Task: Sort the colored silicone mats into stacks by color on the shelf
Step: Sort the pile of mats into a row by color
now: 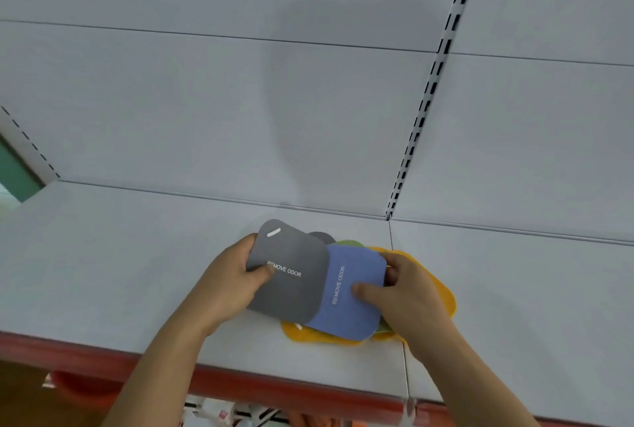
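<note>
A mixed pile of silicone mats lies on the grey shelf. My left hand grips the left edge of a grey mat printed "REMOVE ODOR", thumb on top, its far end tilted up. It overlaps a blue mat with the same print. My right hand pinches the blue mat's right edge, thumb on top. Under them lie yellow mats, a green mat peeking out at the back, and a second grey mat behind.
The shelf has a red front edge close to me. A grey back panel rises behind, with a slotted upright at the right. A seam splits the shelf under the pile. Bare shelf stretches left and right of the pile.
</note>
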A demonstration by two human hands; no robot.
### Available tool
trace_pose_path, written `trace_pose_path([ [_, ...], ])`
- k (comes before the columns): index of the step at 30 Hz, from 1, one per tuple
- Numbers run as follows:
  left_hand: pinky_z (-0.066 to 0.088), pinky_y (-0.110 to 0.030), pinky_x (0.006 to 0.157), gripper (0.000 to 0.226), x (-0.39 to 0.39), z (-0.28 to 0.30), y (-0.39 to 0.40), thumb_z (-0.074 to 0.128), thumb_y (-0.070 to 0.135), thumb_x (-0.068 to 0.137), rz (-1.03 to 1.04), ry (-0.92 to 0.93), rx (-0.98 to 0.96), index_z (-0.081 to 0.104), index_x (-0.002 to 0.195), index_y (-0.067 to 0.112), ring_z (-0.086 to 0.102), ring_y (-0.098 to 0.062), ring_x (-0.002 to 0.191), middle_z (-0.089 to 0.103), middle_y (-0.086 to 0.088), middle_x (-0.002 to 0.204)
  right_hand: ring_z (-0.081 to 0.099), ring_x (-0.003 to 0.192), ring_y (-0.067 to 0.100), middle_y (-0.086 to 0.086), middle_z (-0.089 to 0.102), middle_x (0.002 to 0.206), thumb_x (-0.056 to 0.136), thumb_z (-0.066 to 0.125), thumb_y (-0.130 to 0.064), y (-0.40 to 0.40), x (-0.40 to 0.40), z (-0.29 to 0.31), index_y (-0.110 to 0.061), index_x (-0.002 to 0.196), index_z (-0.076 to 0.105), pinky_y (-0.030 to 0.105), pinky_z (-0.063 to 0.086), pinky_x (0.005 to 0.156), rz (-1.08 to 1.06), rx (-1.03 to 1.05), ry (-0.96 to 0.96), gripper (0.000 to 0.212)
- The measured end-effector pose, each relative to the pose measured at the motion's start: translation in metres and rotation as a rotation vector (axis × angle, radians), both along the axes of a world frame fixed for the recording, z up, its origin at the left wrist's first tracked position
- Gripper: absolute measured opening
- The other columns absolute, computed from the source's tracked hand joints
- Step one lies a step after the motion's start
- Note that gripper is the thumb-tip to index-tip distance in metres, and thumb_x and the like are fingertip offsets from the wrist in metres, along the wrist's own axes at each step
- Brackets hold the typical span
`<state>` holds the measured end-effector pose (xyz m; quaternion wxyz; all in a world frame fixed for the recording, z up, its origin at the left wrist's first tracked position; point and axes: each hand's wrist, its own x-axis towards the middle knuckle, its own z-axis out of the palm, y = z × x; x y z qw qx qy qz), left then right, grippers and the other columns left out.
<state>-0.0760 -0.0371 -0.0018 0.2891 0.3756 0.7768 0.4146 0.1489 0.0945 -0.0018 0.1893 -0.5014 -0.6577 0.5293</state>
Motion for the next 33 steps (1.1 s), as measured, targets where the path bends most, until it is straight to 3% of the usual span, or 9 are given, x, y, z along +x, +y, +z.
trace_pose_path([
  [3, 0.056, -0.042, 0.098, 0.026, 0.001, 0.004, 0.001, 0.061, 0.015, 0.1, 0.036, -0.026, 0.035, 0.072, 0.113, 0.035, 0.072, -0.002, 0.101, 0.078, 0.02, 0.106, 0.073, 0.081, 0.011, -0.008, 0.077, 0.081, 0.083, 0.069, -0.007, -0.012, -0.002, 0.004, -0.026, 0.096, 0.074, 0.039, 0.062, 0.074, 0.015, 0.106, 0.022, 0.023],
  [5, 0.056, -0.046, 0.098, 0.019, 0.001, 0.009, 0.002, 0.059, 0.021, 0.103, 0.063, -0.051, 0.078, 0.072, 0.11, 0.032, 0.074, -0.008, 0.1, 0.079, 0.015, 0.103, 0.07, 0.079, 0.014, -0.004, 0.074, 0.078, 0.089, 0.064, -0.009, -0.015, 0.001, 0.007, -0.024, 0.089, 0.073, 0.032, 0.058, 0.069, 0.022, 0.247, 0.03, 0.017],
  [8, 0.057, -0.047, 0.097, 0.019, 0.0, 0.019, 0.003, 0.057, 0.028, 0.106, 0.101, -0.076, 0.169, 0.072, 0.115, 0.034, 0.073, -0.01, 0.103, 0.079, 0.015, 0.106, 0.059, 0.065, 0.009, -0.004, 0.066, 0.071, 0.098, 0.056, -0.017, -0.014, 0.016, 0.018, -0.031, 0.094, 0.066, 0.023, 0.045, 0.055, -0.006, 0.433, 0.036, 0.017],
  [12, 0.056, -0.044, 0.098, 0.021, 0.008, 0.026, 0.013, 0.058, 0.027, 0.106, 0.084, -0.136, 0.28, 0.072, 0.12, 0.034, 0.071, -0.011, 0.109, 0.078, 0.016, 0.111, 0.053, 0.064, 0.024, 0.008, 0.063, 0.072, 0.101, 0.053, -0.025, -0.01, 0.048, 0.034, -0.033, 0.1, 0.063, 0.035, 0.043, 0.055, -0.092, 0.503, 0.048, 0.013],
  [15, 0.054, -0.039, 0.1, 0.025, 0.027, 0.028, 0.026, 0.058, 0.02, 0.105, 0.019, -0.184, 0.342, 0.071, 0.122, 0.033, 0.069, -0.006, 0.113, 0.077, 0.018, 0.115, 0.056, 0.063, 0.022, 0.0, 0.065, 0.071, 0.1, 0.055, -0.024, -0.014, 0.074, 0.041, -0.037, 0.099, 0.065, 0.033, 0.044, 0.054, -0.201, 0.504, 0.036, 0.016],
  [18, 0.051, -0.048, 0.107, 0.027, 0.052, 0.025, 0.043, 0.061, 0.022, 0.104, -0.066, -0.23, 0.366, 0.069, 0.124, 0.038, 0.068, -0.012, 0.118, 0.076, 0.014, 0.12, 0.06, 0.064, 0.014, -0.01, 0.068, 0.074, 0.101, 0.057, -0.024, -0.022, 0.103, 0.041, -0.041, 0.097, 0.067, 0.03, 0.044, 0.054, -0.289, 0.493, 0.007, 0.02],
  [23, 0.051, -0.042, 0.105, 0.028, 0.115, 0.021, 0.068, 0.062, 0.02, 0.103, -0.189, -0.291, 0.363, 0.069, 0.118, 0.042, 0.068, -0.006, 0.113, 0.076, 0.017, 0.116, 0.062, 0.07, 0.005, -0.016, 0.07, 0.076, 0.098, 0.064, -0.025, -0.032, 0.165, 0.035, -0.046, 0.091, 0.071, 0.028, 0.047, 0.058, -0.405, 0.443, -0.032, 0.024],
  [29, 0.05, -0.056, 0.106, 0.026, 0.207, 0.031, 0.092, 0.062, 0.026, 0.096, -0.304, -0.306, 0.368, 0.069, 0.118, 0.039, 0.07, -0.019, 0.113, 0.077, 0.009, 0.116, 0.067, 0.079, -0.001, -0.03, 0.071, 0.089, 0.098, 0.06, -0.026, -0.037, 0.251, 0.039, -0.056, 0.107, 0.062, 0.029, 0.053, 0.063, -0.456, 0.44, -0.034, 0.032],
  [33, 0.052, -0.047, 0.103, 0.03, 0.285, 0.035, 0.111, 0.057, 0.012, 0.105, -0.352, -0.298, 0.367, 0.069, 0.119, 0.035, 0.069, -0.014, 0.112, 0.077, 0.011, 0.115, 0.064, 0.08, -0.002, -0.023, 0.07, 0.091, 0.098, 0.063, -0.03, -0.033, 0.331, 0.031, -0.043, 0.113, 0.062, 0.033, 0.051, 0.062, -0.556, 0.477, -0.038, 0.02],
])
